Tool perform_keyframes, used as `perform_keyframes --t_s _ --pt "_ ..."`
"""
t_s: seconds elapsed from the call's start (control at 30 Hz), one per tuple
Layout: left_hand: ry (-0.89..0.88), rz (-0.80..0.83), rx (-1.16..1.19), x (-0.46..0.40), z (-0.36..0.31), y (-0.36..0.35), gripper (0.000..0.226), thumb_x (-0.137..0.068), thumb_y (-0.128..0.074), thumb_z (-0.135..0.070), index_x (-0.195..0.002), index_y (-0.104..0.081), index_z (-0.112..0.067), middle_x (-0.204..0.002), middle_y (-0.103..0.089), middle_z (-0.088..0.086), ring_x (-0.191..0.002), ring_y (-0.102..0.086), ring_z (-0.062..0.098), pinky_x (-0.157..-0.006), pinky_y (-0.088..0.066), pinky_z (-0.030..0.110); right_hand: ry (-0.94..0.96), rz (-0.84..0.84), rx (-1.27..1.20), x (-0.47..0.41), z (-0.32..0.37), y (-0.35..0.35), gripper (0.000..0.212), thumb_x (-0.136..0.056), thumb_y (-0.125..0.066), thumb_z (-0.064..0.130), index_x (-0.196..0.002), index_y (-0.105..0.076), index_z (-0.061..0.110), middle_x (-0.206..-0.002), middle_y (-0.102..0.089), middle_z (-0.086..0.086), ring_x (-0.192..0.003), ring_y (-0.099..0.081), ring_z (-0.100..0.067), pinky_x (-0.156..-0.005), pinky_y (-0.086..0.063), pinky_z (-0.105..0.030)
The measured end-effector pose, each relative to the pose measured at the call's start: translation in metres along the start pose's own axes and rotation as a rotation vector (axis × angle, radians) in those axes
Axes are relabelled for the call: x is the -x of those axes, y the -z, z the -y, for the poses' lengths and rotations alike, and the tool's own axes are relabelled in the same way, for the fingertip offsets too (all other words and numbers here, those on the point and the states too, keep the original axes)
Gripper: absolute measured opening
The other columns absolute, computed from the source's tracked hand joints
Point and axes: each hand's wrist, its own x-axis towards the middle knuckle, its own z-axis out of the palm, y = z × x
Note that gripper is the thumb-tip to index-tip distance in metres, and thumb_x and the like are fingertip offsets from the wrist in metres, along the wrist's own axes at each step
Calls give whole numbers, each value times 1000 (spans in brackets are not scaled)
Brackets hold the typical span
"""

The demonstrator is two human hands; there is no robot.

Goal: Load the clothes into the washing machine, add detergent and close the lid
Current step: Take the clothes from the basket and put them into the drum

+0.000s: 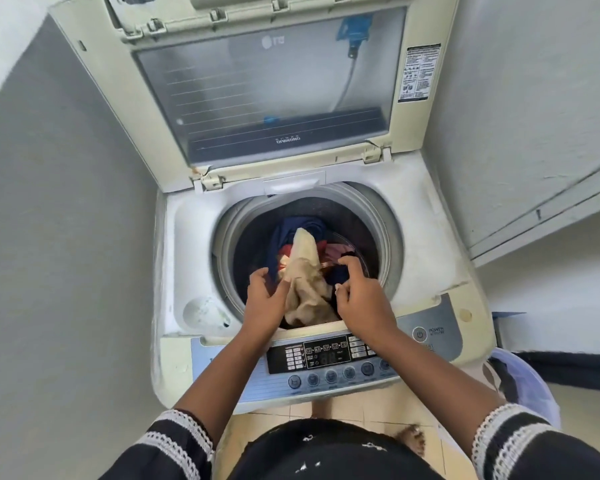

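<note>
A top-loading washing machine [430,258] stands in front of me with its glass lid [267,95] raised upright. Inside the drum [357,216] lie dark blue, red and pink clothes [291,233]. A beige garment [305,271] hangs over the drum's near edge. My left hand [264,299] touches the garment's left side with its fingers loosely around the cloth. My right hand [361,296] hovers over the drum's right side with curled fingers, pinching dark cloth; the grip is partly hidden.
The control panel [326,358] with buttons runs along the machine's near edge. A round detergent recess [205,311] sits at the front left of the top. A pale laundry basket [527,386] stands at the right. Grey walls close in on both sides.
</note>
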Motion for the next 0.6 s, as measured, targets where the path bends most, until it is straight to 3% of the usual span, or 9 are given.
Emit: perform_keyframes --t_s 0.17,0.23,0.37,0.4,0.47,0.6 --pt "-97 5 -130 3 -4 -5 56 -87 -67 -40 -135 -41 -26 -132 -45 0 -105 -62 11 -95 -54 44 19 -58 -28 0 -1 0 37 -97 -48 12 -132 -41 23 -71 -60 -3 -64 -58 -21 -56 -45 -35" --pt "-167 2 -203 6 -7 -6 47 -91 -65 -33 -132 -43 -26 -130 -45 2 -99 -63 7 -93 -56 40 16 -62 -78 0 -1 1 38 -95 -49 10 -129 -42 26 -75 -62 -2 -70 -61 -20 -61 -50 -36" --pt "-394 -61 -325 20 -18 -10 26 -95 -62 -17 -117 -52 -24 -125 -48 2 -92 -59 -4 -83 -51 13 35 -16 -313 3 -5 10 35 -94 -51 5 -123 -47 27 -82 -66 0 -70 -70 -14 -69 -60 -45" --pt "-472 -75 -356 26 -21 -11 24 -95 -61 -13 -117 -55 -20 -124 -49 1 -93 -58 -4 -82 -50 12 61 0 -404 6 -6 14 35 -94 -51 3 -121 -49 25 -85 -66 0 -71 -70 -13 -71 -61 -45" --pt "-624 -56 -389 41 -26 -16 25 -95 -59 -7 -118 -58 -17 -121 -50 -2 -101 -57 -2 -85 -52 18 153 -6 -524 20 -10 25 33 -94 -52 1 -119 -53 22 -92 -65 -2 -79 -71 -16 -76 -61 -43" --pt "-811 -10 -384 80 -29 -40 24 -92 -57 1 -111 -62 -12 -113 -56 -3 -107 -55 5 -87 -48 23 310 -97 -486 71 -35 40 28 -93 -57 0 -116 -58 16 -100 -63 4 -93 -65 -13 -80 -57 -34"
